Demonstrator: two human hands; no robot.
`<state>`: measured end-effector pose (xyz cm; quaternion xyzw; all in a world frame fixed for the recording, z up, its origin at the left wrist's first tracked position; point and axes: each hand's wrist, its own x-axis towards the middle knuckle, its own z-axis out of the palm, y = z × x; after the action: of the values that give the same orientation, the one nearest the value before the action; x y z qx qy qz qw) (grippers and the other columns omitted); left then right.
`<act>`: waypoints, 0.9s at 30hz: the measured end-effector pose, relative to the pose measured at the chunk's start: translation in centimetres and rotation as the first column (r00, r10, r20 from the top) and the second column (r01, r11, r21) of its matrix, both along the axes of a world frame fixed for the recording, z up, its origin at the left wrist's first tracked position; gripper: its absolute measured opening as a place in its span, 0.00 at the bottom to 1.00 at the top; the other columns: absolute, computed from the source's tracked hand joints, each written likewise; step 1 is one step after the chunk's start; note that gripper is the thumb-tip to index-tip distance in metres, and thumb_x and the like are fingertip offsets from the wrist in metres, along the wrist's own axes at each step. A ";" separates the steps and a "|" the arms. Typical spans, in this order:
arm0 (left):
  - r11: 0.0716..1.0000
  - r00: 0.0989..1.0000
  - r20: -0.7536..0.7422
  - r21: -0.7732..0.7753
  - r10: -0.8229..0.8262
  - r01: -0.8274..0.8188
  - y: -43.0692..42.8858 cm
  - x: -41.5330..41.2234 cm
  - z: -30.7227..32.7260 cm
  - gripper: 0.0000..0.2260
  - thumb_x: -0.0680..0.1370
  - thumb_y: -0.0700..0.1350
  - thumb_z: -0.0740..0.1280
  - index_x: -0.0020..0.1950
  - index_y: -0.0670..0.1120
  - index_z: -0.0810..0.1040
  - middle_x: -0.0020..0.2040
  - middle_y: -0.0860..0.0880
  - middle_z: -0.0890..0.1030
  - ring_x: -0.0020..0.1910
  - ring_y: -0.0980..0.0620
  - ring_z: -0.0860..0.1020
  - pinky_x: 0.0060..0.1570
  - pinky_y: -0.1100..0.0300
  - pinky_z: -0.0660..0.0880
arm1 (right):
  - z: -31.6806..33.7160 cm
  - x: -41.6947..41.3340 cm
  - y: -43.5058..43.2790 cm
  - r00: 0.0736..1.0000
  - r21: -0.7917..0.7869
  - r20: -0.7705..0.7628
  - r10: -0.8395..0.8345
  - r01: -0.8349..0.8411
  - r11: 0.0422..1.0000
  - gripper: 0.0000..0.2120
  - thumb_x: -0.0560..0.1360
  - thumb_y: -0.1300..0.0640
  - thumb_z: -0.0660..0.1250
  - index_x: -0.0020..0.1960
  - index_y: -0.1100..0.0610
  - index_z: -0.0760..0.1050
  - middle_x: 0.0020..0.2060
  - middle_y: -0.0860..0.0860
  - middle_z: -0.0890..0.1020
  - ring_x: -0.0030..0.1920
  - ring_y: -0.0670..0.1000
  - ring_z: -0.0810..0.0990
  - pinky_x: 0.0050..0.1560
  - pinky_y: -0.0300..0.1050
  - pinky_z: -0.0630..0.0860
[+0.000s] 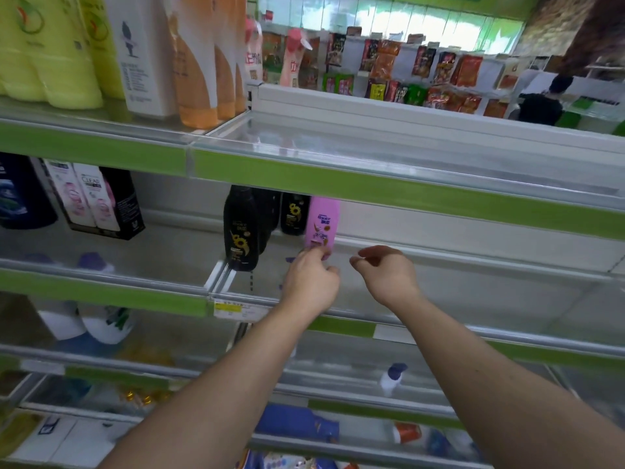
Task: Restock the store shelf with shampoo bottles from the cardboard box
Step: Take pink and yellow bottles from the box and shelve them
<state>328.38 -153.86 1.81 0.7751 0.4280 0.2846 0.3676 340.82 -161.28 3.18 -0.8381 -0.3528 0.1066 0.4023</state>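
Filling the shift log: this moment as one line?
left hand: grips pink bottle base | pink bottle: standing on shelf, beside black bottles | right hand: empty, fingers loosely curled

One purple bottle (322, 225); three black bottles (241, 228); two hands (313, 282).
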 end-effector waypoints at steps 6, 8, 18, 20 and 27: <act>0.995 0.998 0.050 0.095 -0.043 0.038 -6.8 2.4 0.2 0.16 0.76 0.42 0.64 0.63 0.51 0.79 0.61 0.52 0.77 0.59 0.51 0.77 0.63 0.54 0.73 | 0.3 2.0 -6.5 0.999 0.041 0.031 0.031 -0.032 0.999 0.14 0.76 0.49 0.71 0.58 0.54 0.82 0.47 0.50 0.84 0.54 0.49 0.82 0.52 0.37 0.71; 0.992 0.998 0.046 0.119 -0.053 0.047 -9.8 3.4 0.2 0.15 0.76 0.42 0.64 0.62 0.50 0.79 0.60 0.52 0.78 0.59 0.52 0.77 0.62 0.58 0.72 | 0.3 3.0 -9.3 0.999 0.059 0.028 0.043 -0.045 0.997 0.14 0.76 0.49 0.71 0.58 0.53 0.82 0.44 0.48 0.82 0.52 0.50 0.81 0.51 0.38 0.71; 0.999 0.998 0.057 0.043 -0.004 0.002 -28.8 9.6 -1.9 0.13 0.73 0.41 0.68 0.57 0.50 0.82 0.54 0.52 0.82 0.54 0.53 0.79 0.56 0.64 0.73 | -1.5 10.0 -28.1 0.990 0.071 -0.010 0.138 -0.137 0.988 0.08 0.73 0.49 0.72 0.51 0.50 0.82 0.36 0.50 0.84 0.42 0.53 0.84 0.48 0.49 0.81; 1.000 0.998 0.062 -0.014 0.000 0.001 -31.7 10.4 -2.6 0.13 0.73 0.40 0.69 0.56 0.49 0.82 0.53 0.51 0.83 0.53 0.52 0.81 0.57 0.62 0.75 | -1.9 11.1 -31.4 0.990 0.042 -0.019 0.140 -0.139 0.989 0.08 0.73 0.49 0.72 0.50 0.50 0.82 0.35 0.50 0.84 0.40 0.52 0.85 0.48 0.49 0.81; 0.996 0.995 -0.077 -0.078 -0.060 0.054 -38.2 11.7 -5.3 0.12 0.76 0.42 0.67 0.60 0.50 0.80 0.56 0.52 0.81 0.53 0.54 0.79 0.59 0.60 0.75 | -4.8 14.4 -39.5 0.984 -0.045 -0.127 0.121 -0.128 0.991 0.04 0.72 0.49 0.73 0.44 0.48 0.81 0.35 0.48 0.85 0.39 0.50 0.85 0.48 0.48 0.82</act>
<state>340.04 -192.09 -3.45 0.7831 0.4304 0.2268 0.3874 355.25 -200.82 -1.67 -0.8165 -0.3758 0.1927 0.3936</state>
